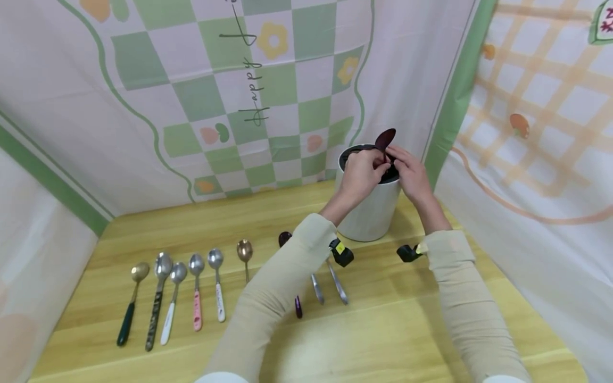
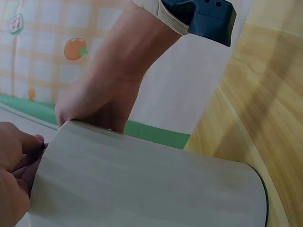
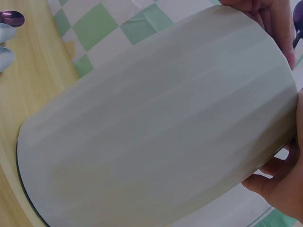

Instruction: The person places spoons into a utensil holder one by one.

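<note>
Two hands meet over the mouth of one tall white container, which stands upright on the wooden surface near its far edge. One dark purple spoon is in it, bowl up above the rim, handle going down into the dark inside; what else lies within is too hidden to tell. The left hand pinches this spoon's handle between finger and thumb. The right hand is at the opposite side of the rim, fingertips close to the left ones; whether its fingers grasp anything cannot be told. Left of the container, outside it, more spoons lie in a row: a green-handled spoon, a black-handled spoon, a white-handled spoon, a pink-handled spoon, another pale-handled spoon and a copper-coloured spoon. Beyond these, the left sleeve partly covers a second purple spoon and two silver spoons
</note>
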Demonstrator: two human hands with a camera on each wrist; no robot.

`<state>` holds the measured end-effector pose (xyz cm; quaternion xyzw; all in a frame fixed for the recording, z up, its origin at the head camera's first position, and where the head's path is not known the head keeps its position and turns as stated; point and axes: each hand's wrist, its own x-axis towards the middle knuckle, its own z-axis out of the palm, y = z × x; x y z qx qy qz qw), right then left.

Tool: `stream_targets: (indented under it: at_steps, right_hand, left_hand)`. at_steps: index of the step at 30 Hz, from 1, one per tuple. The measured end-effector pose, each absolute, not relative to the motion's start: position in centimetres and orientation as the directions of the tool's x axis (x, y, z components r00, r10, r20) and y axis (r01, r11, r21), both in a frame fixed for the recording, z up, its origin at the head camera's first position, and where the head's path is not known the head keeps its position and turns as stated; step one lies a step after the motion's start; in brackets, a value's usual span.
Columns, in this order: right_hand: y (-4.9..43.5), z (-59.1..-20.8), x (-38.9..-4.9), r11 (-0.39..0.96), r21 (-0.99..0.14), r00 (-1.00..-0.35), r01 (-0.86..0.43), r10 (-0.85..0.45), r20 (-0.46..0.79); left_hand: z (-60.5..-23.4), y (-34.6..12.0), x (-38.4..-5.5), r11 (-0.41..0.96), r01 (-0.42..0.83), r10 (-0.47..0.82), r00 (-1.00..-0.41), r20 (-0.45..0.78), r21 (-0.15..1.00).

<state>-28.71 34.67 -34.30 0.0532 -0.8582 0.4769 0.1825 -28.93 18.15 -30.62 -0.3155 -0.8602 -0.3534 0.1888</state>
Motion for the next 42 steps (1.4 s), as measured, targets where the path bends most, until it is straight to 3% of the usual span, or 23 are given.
stream_targets:
  at_steps: [23,34,42]
  right_hand:
    - [34.48,-34.07,-28.51,0.588,-0.773,-0.927,-0.237,0.100,0.360]
    - [34.38,-34.05,-28.54,0.570,-0.794,-0.944,-0.212,0.092,0.318]
    - [34.58,-34.06,-28.60,0.566,-0.796,-0.940,-0.215,0.102,0.326]
  left_hand:
    - [-30.30,18.03,-29.43,0.555,0.603,0.423,-0.798,0.429,0.574]
    - [-30.38,17.72,-29.55,0.566,0.609,0.423,-0.793,0.438,0.556]
    - [-29.98,17.39,-29.68,0.647,0.601,0.413,-0.793,0.447,0.469]
